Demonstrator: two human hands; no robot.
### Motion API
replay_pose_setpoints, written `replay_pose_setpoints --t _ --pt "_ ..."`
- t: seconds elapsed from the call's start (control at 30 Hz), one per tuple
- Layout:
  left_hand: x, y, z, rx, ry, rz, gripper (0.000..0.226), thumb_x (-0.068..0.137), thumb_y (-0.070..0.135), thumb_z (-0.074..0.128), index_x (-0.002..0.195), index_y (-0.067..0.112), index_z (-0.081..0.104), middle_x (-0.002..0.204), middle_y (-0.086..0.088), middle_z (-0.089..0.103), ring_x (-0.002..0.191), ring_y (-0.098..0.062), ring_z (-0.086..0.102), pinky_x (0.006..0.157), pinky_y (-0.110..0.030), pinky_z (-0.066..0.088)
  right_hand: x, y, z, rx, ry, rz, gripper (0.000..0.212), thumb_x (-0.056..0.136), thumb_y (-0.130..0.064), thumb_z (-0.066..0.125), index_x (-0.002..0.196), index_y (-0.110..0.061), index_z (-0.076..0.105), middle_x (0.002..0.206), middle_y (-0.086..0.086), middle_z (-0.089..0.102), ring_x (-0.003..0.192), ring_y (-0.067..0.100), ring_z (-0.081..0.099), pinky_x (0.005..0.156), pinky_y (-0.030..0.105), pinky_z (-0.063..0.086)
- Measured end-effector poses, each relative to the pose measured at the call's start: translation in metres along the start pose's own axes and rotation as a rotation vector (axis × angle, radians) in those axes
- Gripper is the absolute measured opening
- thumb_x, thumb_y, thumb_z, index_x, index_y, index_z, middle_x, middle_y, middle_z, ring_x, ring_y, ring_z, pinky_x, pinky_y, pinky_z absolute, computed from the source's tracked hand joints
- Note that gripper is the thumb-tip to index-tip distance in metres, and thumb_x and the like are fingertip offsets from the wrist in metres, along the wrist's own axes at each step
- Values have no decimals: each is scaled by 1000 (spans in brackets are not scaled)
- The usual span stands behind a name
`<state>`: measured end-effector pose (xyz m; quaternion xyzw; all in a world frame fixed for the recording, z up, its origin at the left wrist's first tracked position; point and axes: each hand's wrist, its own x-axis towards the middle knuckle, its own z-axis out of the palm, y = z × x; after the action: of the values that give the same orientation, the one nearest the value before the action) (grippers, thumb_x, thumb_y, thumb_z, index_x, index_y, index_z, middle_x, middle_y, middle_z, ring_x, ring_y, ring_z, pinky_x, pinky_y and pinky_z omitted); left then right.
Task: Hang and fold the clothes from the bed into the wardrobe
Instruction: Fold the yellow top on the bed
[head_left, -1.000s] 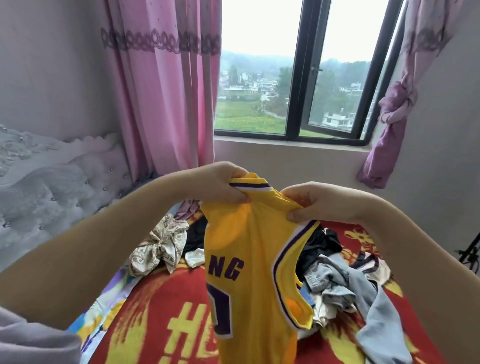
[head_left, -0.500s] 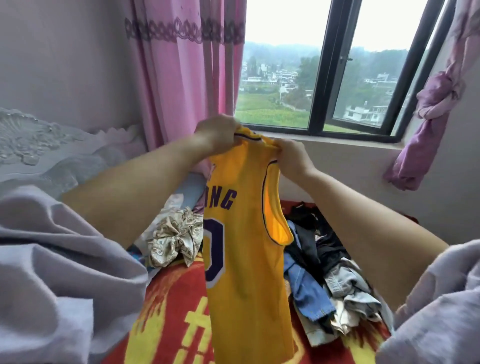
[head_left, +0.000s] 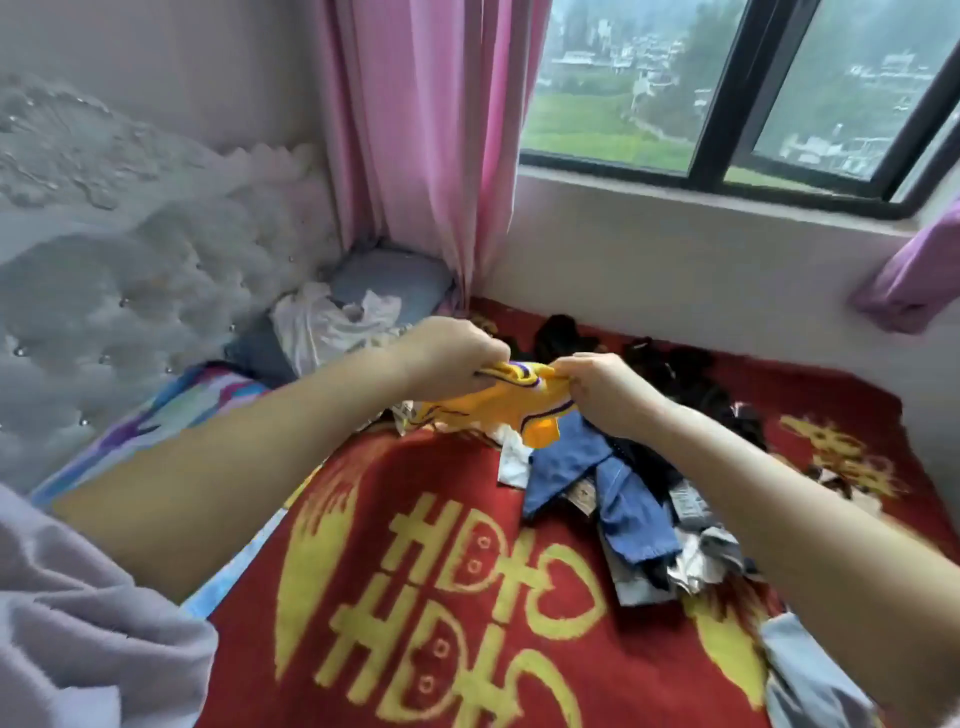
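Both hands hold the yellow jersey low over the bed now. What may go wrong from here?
1. The yellow jersey looks bunched between the left hand and right hand, so it may fold crooked.
2. It hangs right at the blue garment in the pile, so it might snag or drag loose pieces along.

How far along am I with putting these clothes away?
Early, by the look of it. Nothing in view looks folded or hung, and the wardrobe is out of view. In hand: your left hand and right hand grip the top of the yellow jersey, low over the bed. Left: the clothes pile and a white garment by the headboard.
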<state>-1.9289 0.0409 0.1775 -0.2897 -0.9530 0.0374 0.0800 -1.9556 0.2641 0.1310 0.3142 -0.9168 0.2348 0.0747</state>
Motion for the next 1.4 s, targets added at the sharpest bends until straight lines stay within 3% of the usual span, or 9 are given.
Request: replay_pose_setpoints --t 0.17,0.33,0.67,0.8,0.93,1.07,1.17,1.27,1.4 --pt "-68 78 201 -219 -501 -2 20 96 24 44 110 13 54 115 -8 56 108 -30 55 73 -35 40 -119 56 189 16 -503 102 32 77 6 52 101 -11 66 93 9 61 84 31 59 74 41 48" --pt "-164 163 355 -368 -800 -74 24 95 15 43 116 9 53 121 -11 51 113 -31 52 77 -40 42 -240 62 324 35 -834 153 48 83 3 46 124 -21 58 118 3 58 110 27 58 89 38 47" --pt "-237 237 420 -808 -1208 -79 24 91 11 47 113 4 54 118 -19 58 107 -35 54 82 -38 42 -334 40 375 85 -1325 172 44 86 1 40 122 -18 58 116 11 62 107 34 58 82 36 48" --pt "-208 181 432 -914 -1176 -290 30 89 18 55 117 6 56 110 -12 60 108 -30 57 78 -29 41 -273 56 366 225 -1162 390 33 88 -7 46 118 -14 58 115 12 63 107 31 58 78 31 41" --pt "-166 115 460 -898 -893 -570 26 86 16 60 111 11 59 103 -11 63 101 -27 61 67 -26 37 -207 82 382 284 -822 560 35 95 -12 47 129 -15 52 124 9 59 112 27 56 86 33 43" --pt "-145 93 504 -716 -726 -701 50 88 27 62 132 13 43 128 -12 54 116 -29 52 89 -37 44 -182 97 423 188 -586 629 36 98 -21 50 133 -18 47 129 7 54 112 27 55 81 38 48" --pt "-158 111 513 -405 -553 -614 73 90 45 55 150 16 23 149 -12 33 137 -29 33 110 -47 30 -191 97 434 -36 -390 437 50 85 -15 65 133 -12 50 129 17 53 116 38 54 84 47 50" --pt "-194 153 502 -358 -387 -387 81 82 57 42 147 12 27 151 -17 33 140 -29 30 108 -58 31 -227 86 428 -166 -545 80 77 69 -36 75 138 -19 44 144 16 45 134 37 41 100 59 40" --pt "-249 193 508 -376 -707 -217 115 72 60 63 150 12 -6 157 -23 -4 147 -35 2 114 -60 14 -275 88 425 -339 -993 -45 111 46 -54 84 144 -28 39 150 16 38 131 42 43 98 76 26"
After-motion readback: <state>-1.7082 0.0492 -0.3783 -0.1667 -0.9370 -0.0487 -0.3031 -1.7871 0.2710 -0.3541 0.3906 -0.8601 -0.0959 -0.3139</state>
